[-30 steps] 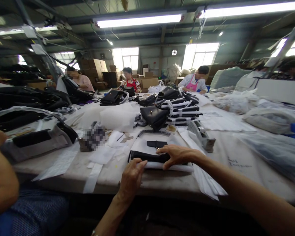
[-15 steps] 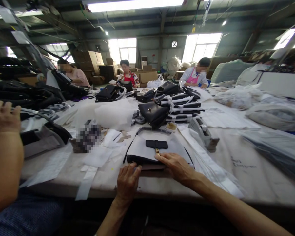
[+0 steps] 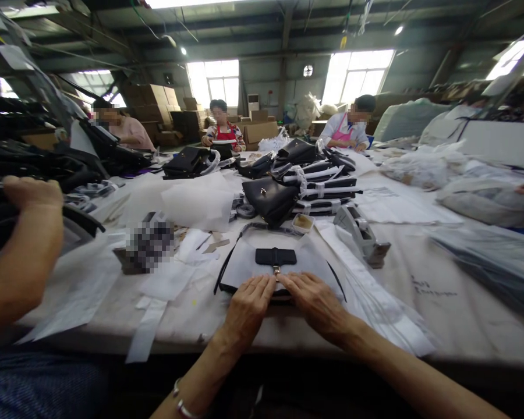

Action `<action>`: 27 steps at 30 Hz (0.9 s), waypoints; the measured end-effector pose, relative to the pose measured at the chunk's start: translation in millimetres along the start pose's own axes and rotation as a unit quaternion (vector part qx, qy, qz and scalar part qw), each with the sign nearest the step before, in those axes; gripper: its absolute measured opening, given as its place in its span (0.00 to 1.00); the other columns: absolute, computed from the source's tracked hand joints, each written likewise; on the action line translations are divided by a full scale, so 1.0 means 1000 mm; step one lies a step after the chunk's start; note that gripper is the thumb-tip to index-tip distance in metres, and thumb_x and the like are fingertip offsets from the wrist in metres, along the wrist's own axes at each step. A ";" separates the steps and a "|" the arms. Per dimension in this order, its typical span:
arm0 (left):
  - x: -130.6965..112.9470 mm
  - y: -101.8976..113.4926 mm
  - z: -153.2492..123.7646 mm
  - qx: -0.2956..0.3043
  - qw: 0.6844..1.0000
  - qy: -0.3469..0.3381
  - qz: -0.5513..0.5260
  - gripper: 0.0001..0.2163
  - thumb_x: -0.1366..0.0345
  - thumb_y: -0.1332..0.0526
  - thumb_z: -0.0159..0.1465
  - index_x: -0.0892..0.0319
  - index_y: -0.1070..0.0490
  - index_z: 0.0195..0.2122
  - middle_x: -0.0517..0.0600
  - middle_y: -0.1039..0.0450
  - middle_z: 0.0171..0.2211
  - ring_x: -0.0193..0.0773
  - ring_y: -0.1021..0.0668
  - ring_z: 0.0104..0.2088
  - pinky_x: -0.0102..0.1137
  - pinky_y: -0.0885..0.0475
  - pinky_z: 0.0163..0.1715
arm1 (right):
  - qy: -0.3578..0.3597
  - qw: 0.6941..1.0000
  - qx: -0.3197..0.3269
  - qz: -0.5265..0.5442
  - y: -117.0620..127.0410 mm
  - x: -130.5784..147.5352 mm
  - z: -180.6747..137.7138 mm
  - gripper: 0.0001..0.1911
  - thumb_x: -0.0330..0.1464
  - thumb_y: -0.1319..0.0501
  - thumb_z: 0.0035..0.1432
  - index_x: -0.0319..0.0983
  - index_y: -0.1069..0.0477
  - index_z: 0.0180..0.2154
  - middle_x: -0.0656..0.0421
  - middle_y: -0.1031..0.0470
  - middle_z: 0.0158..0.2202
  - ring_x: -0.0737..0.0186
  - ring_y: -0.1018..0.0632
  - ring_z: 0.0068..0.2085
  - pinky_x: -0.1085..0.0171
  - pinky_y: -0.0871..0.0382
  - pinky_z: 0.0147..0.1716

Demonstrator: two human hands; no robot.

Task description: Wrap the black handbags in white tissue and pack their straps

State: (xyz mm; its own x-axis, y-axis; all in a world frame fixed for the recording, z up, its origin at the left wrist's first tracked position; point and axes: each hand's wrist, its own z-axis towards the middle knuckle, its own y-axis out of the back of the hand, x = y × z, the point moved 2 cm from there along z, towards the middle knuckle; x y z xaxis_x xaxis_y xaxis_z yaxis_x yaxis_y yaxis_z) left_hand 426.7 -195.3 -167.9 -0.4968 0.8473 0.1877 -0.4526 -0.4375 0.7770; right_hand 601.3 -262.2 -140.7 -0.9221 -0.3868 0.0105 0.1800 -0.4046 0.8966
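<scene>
A black handbag (image 3: pixel 240 262) lies on the table in front of me, with white sheet covering over much of its flap. A dark strap piece (image 3: pixel 276 256) crosses the flap and ends in a small metal clasp (image 3: pixel 276 270). My left hand (image 3: pixel 250 305) is closed on the bag's near edge, its fingertips at the left of the clasp. My right hand (image 3: pixel 317 305) is closed on the same edge from the right, its fingertips by the clasp. The fingertips of both hands nearly meet. The undersides of my fingers are hidden.
Beyond the bag stand a small tub (image 3: pixel 303 223) and a grey tape dispenser (image 3: pixel 361 235). More black bags (image 3: pixel 271 198) pile up behind. Loose white sheets (image 3: pixel 201 201) lie left. A co-worker's arm (image 3: pixel 30 256) reaches in at left; other people sit across the table.
My left hand has moved up and right along the bag's edge to the clasp. My right hand stays near the clasp. The co-worker's arm at left has shifted right.
</scene>
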 end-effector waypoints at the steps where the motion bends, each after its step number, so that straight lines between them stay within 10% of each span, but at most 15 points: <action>1: 0.000 -0.003 -0.004 -0.010 1.000 0.002 -0.003 0.19 0.76 0.52 0.69 0.63 0.33 0.58 0.56 0.25 0.53 0.41 0.23 0.52 0.37 0.28 0.53 | -0.006 1.000 -0.009 -0.009 0.000 -0.001 -0.002 0.23 0.20 0.47 0.61 0.37 0.34 0.56 0.51 0.23 0.51 0.53 0.23 0.50 0.53 0.33 0.52; 13: -0.023 -0.004 -0.008 0.081 0.986 -0.034 0.140 0.20 0.70 0.49 0.70 0.67 0.38 0.62 0.64 0.31 0.58 0.54 0.26 0.56 0.50 0.31 0.55 | -0.015 0.993 -0.115 -0.017 -0.027 -0.008 -0.018 0.17 0.22 0.48 0.63 0.40 0.27 0.48 0.55 0.21 0.48 0.55 0.24 0.50 0.55 0.36 0.53; 20: -0.004 -0.003 0.012 0.117 0.979 -0.120 0.116 0.17 0.74 0.52 0.70 0.70 0.37 0.59 0.64 0.27 0.52 0.48 0.22 0.51 0.41 0.27 0.50 | -0.030 0.994 -0.095 -0.052 -0.022 -0.004 -0.015 0.17 0.24 0.44 0.61 0.38 0.29 0.51 0.53 0.22 0.50 0.54 0.25 0.50 0.54 0.36 0.52; 27: 0.019 0.018 0.028 0.078 0.989 -0.119 0.030 0.16 0.75 0.52 0.69 0.69 0.38 0.57 0.60 0.25 0.45 0.43 0.21 0.44 0.37 0.25 0.44 | -0.017 0.993 -0.064 -0.099 -0.005 0.004 0.002 0.37 0.35 0.33 0.55 0.38 0.42 0.64 0.49 0.31 0.59 0.45 0.32 0.59 0.47 0.45 0.60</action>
State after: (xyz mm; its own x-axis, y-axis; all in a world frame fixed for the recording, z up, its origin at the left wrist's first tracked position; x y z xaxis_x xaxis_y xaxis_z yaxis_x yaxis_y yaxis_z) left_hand 429.9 -178.4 -133.7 -0.3223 0.8760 0.3587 -0.2976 -0.4535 0.8401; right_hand 595.7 -260.1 -143.9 -0.9542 -0.2624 -0.1438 0.0339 -0.5724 0.8193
